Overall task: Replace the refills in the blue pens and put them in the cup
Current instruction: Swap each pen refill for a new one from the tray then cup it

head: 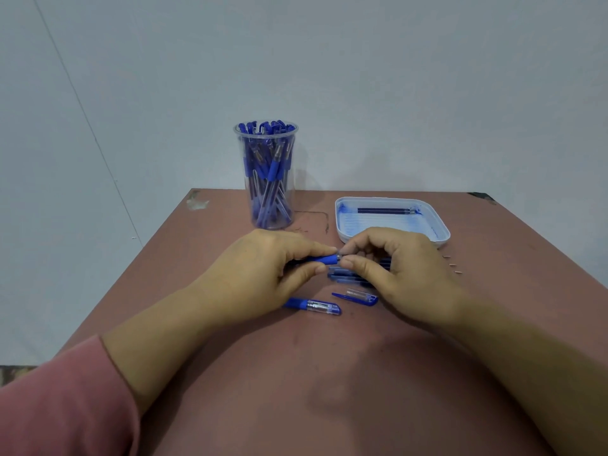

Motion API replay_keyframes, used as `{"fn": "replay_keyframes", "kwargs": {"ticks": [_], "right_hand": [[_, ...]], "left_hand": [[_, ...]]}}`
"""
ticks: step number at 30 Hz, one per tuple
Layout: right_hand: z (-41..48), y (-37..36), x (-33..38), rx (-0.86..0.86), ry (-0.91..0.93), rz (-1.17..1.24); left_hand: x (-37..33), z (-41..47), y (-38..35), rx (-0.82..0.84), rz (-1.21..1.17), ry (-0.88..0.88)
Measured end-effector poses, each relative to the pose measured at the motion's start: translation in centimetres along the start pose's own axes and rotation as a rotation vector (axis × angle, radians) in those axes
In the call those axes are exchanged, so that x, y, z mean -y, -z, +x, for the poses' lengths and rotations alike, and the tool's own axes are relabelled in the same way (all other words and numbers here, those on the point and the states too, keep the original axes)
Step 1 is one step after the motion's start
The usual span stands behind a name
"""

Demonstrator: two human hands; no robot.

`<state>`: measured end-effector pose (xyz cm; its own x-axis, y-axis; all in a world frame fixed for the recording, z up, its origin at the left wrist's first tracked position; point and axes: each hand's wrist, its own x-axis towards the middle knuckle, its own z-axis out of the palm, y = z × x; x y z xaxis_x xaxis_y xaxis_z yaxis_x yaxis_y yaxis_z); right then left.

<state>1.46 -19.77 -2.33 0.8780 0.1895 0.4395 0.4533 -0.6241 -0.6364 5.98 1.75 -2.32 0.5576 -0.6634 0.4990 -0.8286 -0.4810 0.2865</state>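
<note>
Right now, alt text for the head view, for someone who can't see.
The left hand and right hand pinch a blue pen between them above a brown table. Behind stand a clear cup full of pens and a white tray holding refills.

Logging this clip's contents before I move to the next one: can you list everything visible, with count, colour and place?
cup: one, clear, back of table, left of tray
pens in cup: many, blue, upright
tray: one, white, blue-stained, back right
refills in tray: seemingly two, dark, far side
held pen: one, blue, between both hands
loose blue parts: several, count unclear, under right hand
capped pen: one, blue and clear, by left wrist
loose cap: one, blue and clear, by right wrist
small metal bits: three, right of right hand
table: one, reddish-brown
sleeve: one, pink, left forearm
left hand: grips the held pen
right hand: pinches its tip
</note>
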Motion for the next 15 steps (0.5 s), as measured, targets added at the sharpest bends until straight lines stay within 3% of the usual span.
{"fn": "replay_keyframes", "kwargs": {"ticks": [15], "right_hand": [[-0.02,0.33,-0.38,-0.070,0.114,-0.089]], "left_hand": [[0.16,0.01,0.18,-0.055,0.095,0.005]]}}
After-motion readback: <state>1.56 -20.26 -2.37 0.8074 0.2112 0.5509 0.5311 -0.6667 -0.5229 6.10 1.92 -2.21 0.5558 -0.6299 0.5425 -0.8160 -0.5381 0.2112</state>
